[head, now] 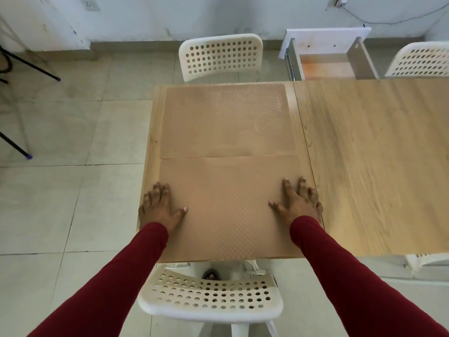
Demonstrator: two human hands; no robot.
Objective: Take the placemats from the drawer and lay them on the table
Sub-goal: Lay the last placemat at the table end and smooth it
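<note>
Fingers (pixel 158 190) spread wide and flat, gripping nothing: left hand (pixel 159 206) pressing the near placemat (pixel 228 210) at its left edge, right hand (pixel 300 203) flat on its right edge. Near placemat on the table (pixel 376 154) at the front, its far edge touching the far placemat (pixel 226 120). Smoothing step in hand, by the look of it. Beyond, the drawer (pixel 325 64) open, nothing visible inside. Next, probably: lift off, check alignment, shut the drawer.
</note>
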